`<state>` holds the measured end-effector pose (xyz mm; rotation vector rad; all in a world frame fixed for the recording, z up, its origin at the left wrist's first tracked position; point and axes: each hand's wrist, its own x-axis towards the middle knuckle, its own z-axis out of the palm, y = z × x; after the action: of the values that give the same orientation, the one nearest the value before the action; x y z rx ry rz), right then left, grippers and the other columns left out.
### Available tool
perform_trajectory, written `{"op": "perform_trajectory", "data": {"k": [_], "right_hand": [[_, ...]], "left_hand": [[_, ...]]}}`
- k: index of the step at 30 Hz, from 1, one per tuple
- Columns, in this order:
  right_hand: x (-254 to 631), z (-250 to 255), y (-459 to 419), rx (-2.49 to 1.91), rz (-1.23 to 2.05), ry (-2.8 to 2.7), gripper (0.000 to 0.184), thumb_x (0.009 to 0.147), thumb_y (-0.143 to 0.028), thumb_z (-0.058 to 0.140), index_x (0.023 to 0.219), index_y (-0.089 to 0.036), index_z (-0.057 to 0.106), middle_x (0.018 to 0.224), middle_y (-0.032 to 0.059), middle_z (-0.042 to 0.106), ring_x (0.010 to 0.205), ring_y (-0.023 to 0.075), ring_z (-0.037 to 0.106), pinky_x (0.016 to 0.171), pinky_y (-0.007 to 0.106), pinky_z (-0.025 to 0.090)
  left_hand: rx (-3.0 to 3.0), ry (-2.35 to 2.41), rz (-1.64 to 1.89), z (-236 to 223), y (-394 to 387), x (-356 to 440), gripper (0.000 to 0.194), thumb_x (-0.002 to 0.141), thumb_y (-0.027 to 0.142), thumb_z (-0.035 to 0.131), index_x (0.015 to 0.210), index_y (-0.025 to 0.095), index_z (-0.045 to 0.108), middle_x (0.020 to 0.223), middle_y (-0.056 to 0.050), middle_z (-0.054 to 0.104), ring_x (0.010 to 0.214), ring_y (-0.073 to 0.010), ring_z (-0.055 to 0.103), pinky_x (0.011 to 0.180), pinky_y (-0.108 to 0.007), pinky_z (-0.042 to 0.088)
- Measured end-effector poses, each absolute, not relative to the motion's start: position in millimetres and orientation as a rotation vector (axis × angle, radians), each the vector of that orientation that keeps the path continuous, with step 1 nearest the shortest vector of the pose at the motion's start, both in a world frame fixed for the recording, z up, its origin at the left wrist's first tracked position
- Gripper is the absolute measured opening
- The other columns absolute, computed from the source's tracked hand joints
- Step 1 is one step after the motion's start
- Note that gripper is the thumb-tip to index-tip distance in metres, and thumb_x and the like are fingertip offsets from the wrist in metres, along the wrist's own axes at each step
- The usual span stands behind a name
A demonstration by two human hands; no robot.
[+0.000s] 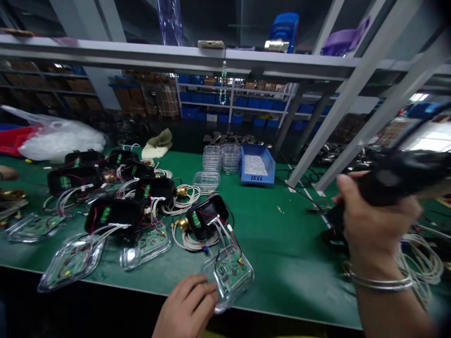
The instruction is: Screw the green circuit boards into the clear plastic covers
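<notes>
Close by, left hand with bent fingers at the near left edge of a clear case; cannot tell if pinching it or just touching. Shiny and see-through, with round corners. Inside, just past the left fingertips, a green board with little dark chips and a tiny yellow bit. Far off to the right of that hand, right hand wrapped round a black tool, up above the table and blurry. On the right wrist, a silver bangle.

Just beyond the clear case, joined to it by thin red, black and white wires, an open black box with a green block in it. Beside the box, a gold-coloured end piece and a loop of pale cable. To the left of the left hand, more black boxes with wires and clear cases. Farther past the left hand, clear lids in stacks, then a blue bin full of small silver bits.
</notes>
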<state>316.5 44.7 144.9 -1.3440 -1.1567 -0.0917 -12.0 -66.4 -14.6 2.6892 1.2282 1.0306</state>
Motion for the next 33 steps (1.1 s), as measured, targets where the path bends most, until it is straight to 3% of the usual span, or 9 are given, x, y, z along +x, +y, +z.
{"op": "perform_trajectory", "data": {"k": [4, 7, 10, 14, 20, 23, 27, 29, 33], "right_hand": [[331.8, 94.0, 61.9, -1.854, 0.200, -1.634, 0.040, 0.082, -0.057, 0.074, 0.100, -0.023, 0.065, 0.084, 0.0038, 0.067, 0.074, 0.0260, 0.064, 0.063, 0.035, 0.047], [319.4, 53.7, 67.8, -1.965, 0.438, -1.896, 0.032, 0.083, -0.050, 0.073, 0.098, -0.022, 0.065, 0.074, 0.0029, 0.067, 0.064, 0.0248, 0.065, 0.056, 0.031, 0.044], [305.3, 21.1, 64.6, -2.067, 0.431, -2.036, 0.032, 0.090, -0.043, 0.066, 0.111, -0.020, 0.061, 0.082, 0.0081, 0.067, 0.074, 0.0297, 0.067, 0.062, 0.035, 0.047], [303.9, 3.3, 59.8, -2.076, 0.304, -2.182, 0.034, 0.090, -0.040, 0.065, 0.112, -0.014, 0.059, 0.093, 0.0149, 0.063, 0.089, 0.0364, 0.062, 0.078, 0.047, 0.050], [295.9, 25.7, 70.9, -1.963, 0.187, -2.231, 0.045, 0.090, -0.047, 0.061, 0.114, -0.009, 0.064, 0.099, 0.0213, 0.057, 0.098, 0.0459, 0.054, 0.086, 0.065, 0.044], [270.6, 37.1, 83.6, -1.763, 0.336, -2.223, 0.046, 0.095, -0.052, 0.053, 0.126, -0.018, 0.060, 0.117, 0.0163, 0.057, 0.110, 0.0366, 0.054, 0.101, 0.056, 0.045], [227.2, 35.6, 107.1, -1.503, 0.719, -2.221, 0.047, 0.100, -0.051, 0.043, 0.138, -0.024, 0.051, 0.132, 0.0086, 0.058, 0.109, 0.0245, 0.062, 0.090, 0.037, 0.056], [209.7, 31.2, 118.8, -1.402, 0.881, -2.233, 0.049, 0.101, -0.048, 0.042, 0.141, -0.022, 0.049, 0.131, 0.0079, 0.061, 0.107, 0.0232, 0.065, 0.088, 0.036, 0.058], [192.9, 27.3, 130.0, -1.308, 0.982, -2.230, 0.044, 0.097, -0.045, 0.050, 0.134, -0.021, 0.057, 0.132, 0.0071, 0.062, 0.120, 0.0255, 0.059, 0.108, 0.042, 0.048]], "left_hand": [[2.055, 1.487, 1.360, 15.0, -63.5, -7.7, 0.009, 0.094, 0.029, 0.060, 0.096, 0.026, 0.068, 0.083, -0.001, 0.074, 0.073, -0.0170, 0.068, 0.070, -0.027, 0.059], [1.194, 1.640, 1.435, 37.5, -49.4, -8.1, 0.027, 0.091, 0.049, 0.064, 0.090, 0.022, 0.063, 0.073, 0.001, 0.066, 0.058, -0.0114, 0.059, 0.054, -0.020, 0.050], [0.797, 1.454, 1.502, 50.5, -32.4, -14.1, 0.041, 0.085, 0.060, 0.067, 0.089, 0.019, 0.061, 0.071, 0.003, 0.062, 0.051, -0.0057, 0.048, 0.045, -0.014, 0.039], [0.746, 1.422, 1.527, 54.5, -22.7, -25.0, 0.048, 0.080, 0.064, 0.070, 0.089, 0.018, 0.062, 0.069, 0.003, 0.060, 0.050, -0.0040, 0.044, 0.044, -0.013, 0.033], [0.786, 1.442, 1.504, 50.7, -21.4, -36.9, 0.046, 0.083, 0.063, 0.067, 0.090, 0.018, 0.064, 0.070, 0.003, 0.060, 0.054, -0.0050, 0.047, 0.048, -0.014, 0.035], [0.777, 1.428, 1.497, 47.9, -19.7, -41.4, 0.046, 0.084, 0.063, 0.066, 0.090, 0.018, 0.063, 0.071, 0.003, 0.059, 0.055, -0.0053, 0.047, 0.049, -0.015, 0.035], [0.760, 1.414, 1.506, 46.9, -20.0, -43.9, 0.044, 0.086, 0.061, 0.065, 0.090, 0.018, 0.063, 0.075, 0.002, 0.061, 0.056, -0.0053, 0.047, 0.051, -0.015, 0.035], [0.757, 1.411, 1.508, 48.0, -21.4, -44.6, 0.044, 0.086, 0.061, 0.065, 0.089, 0.018, 0.063, 0.077, 0.002, 0.061, 0.056, -0.0056, 0.047, 0.052, -0.016, 0.036], [0.771, 1.404, 1.505, 49.7, -24.0, -47.8, 0.043, 0.086, 0.060, 0.065, 0.088, 0.017, 0.063, 0.077, 0.001, 0.062, 0.058, -0.0068, 0.050, 0.054, -0.017, 0.037]]}}
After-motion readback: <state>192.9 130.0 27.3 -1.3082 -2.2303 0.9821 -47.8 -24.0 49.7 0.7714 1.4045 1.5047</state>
